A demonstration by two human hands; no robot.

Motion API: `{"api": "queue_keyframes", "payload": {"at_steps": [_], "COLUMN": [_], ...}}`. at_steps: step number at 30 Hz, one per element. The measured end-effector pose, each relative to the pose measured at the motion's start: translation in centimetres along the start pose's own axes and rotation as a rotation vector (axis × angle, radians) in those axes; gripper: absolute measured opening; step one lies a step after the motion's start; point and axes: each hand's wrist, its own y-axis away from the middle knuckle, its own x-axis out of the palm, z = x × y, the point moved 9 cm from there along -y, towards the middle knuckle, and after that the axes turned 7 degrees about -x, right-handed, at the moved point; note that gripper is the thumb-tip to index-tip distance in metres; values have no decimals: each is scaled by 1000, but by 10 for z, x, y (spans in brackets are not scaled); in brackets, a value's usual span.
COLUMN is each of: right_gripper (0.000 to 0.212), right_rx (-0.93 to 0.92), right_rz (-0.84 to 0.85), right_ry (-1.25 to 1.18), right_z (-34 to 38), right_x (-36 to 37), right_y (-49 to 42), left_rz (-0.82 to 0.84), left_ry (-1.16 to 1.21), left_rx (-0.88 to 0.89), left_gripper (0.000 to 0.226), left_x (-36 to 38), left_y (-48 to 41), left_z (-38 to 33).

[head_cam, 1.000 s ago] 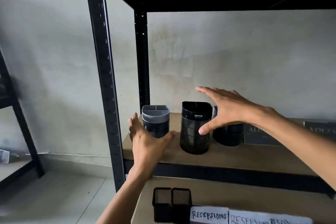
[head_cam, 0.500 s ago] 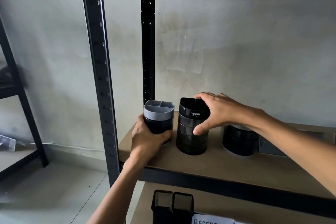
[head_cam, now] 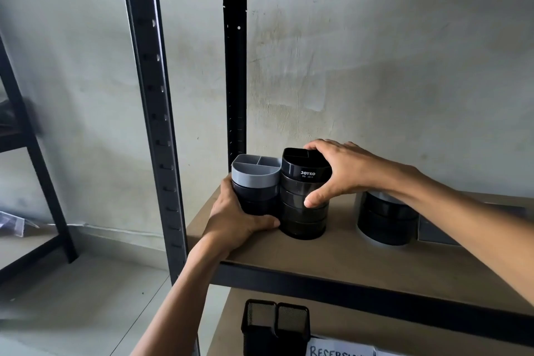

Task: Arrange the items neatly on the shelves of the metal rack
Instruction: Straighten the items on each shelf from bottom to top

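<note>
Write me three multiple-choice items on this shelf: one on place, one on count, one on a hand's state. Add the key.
1. The grey-topped holder stands where? A. left of the JOYKO holder B. right of it C. on top of it
2. How many mesh cups show on the lower shelf? A. one B. two C. four
3. The right hand is: A. idle B. flat on the shelf C. gripping the JOYKO holder
Key: 1 A, it is the leftmost holder; 2 B, a pair side by side; 3 C, it curls over the rim.

Dim, soft daylight from the left, blurred left edge, wide-angle bending of uprights
</note>
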Motion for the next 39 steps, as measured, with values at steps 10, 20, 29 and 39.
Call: {"api": "queue_keyframes", "payload": {"at_steps": [10, 20, 29, 39], "right_gripper": [101, 126, 136, 125], "right_rx": [10, 46, 192, 118], "right_rz": [36, 48, 165, 104], "right_ry": [19, 23, 106, 322], "right_z": [1, -9, -75, -90], "right_x": [1, -19, -34, -11], "right_y": [1, 24, 92, 87], "left_rz": [-2, -41, -440, -302], "left_ry": [2, -53, -267, -432], "left_rx": [14, 6, 235, 763], "left_gripper": [97, 116, 95, 42], "left_x": [0, -1, 19, 106], "left_y": [1, 6, 118, 151], "left_z": [1, 1, -23, -29]}}
